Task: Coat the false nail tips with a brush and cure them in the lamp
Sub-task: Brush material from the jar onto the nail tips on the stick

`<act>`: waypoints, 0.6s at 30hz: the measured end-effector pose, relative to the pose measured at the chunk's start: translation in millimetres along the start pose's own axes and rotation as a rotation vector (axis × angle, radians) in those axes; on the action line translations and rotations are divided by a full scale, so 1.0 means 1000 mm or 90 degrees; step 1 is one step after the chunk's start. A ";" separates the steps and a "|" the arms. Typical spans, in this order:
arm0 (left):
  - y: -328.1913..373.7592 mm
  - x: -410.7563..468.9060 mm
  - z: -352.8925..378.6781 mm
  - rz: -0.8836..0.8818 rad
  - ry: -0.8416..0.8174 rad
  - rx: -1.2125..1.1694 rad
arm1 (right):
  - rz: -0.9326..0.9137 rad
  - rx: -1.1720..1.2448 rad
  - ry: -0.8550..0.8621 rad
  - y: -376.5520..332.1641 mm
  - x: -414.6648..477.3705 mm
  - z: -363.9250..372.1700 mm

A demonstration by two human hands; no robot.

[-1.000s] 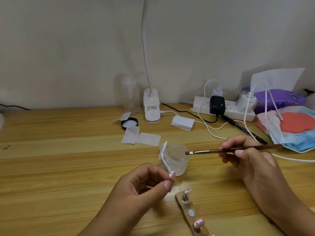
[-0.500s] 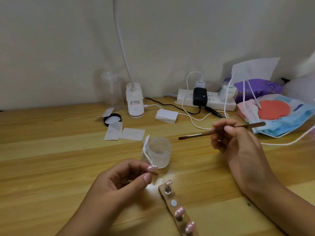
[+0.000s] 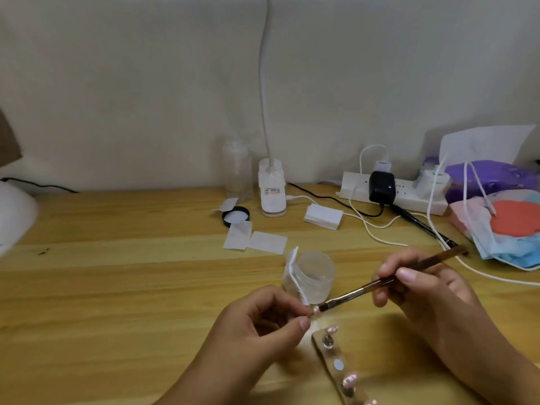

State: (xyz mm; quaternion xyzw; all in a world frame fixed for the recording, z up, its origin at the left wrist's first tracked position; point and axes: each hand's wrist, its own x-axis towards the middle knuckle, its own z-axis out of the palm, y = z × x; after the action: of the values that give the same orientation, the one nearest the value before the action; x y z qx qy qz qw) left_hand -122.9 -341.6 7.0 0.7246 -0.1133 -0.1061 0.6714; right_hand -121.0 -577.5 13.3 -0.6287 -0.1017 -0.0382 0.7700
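The right hand (image 3: 423, 293) pinches the brush (image 3: 388, 279), handle slanting toward the right edge of the table (image 3: 87, 287), bristles pointing left at the nail tip (image 3: 316, 310) the left hand (image 3: 263, 325) pinches.

A single view is supplied, from a wide-angle camera worn on the person's head. It faces forward and down across the table (image 3: 87, 287) toward the wall (image 3: 146, 83) behind it.

The left hand (image 3: 263, 325) and right hand (image 3: 423, 293) enter from the bottom border, close to the lens, and occupy the lower centre of the frame. Both forearms are cut off by that border.

The left fingers (image 3: 304, 324) pinch a nail tip (image 3: 316, 310), and the right hand grips the brush (image 3: 380, 283).

Beyond the fingers, the lamp base (image 3: 272, 194) and power strip (image 3: 409, 197) stand by the wall, farthest from the lens. Nearer than the fingers, the holder strip (image 3: 333, 363) runs out of frame.
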 end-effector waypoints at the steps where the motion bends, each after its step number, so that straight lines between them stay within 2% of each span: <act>1: 0.000 0.000 0.000 0.000 -0.002 0.001 | -0.002 -0.004 0.002 0.001 0.000 0.000; 12: -0.004 0.000 -0.003 0.011 -0.024 0.013 | -0.005 -0.056 -0.028 0.004 0.001 0.001; 18: -0.004 0.001 -0.003 0.018 -0.036 0.008 | -0.045 -0.102 -0.021 0.005 0.000 0.001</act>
State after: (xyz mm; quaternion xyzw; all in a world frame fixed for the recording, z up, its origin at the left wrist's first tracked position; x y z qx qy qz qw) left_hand -121.1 -338.5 3.2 0.7239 -0.1433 -0.1167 0.6647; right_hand -120.1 -575.2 9.1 -0.6848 -0.1332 -0.0633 0.7136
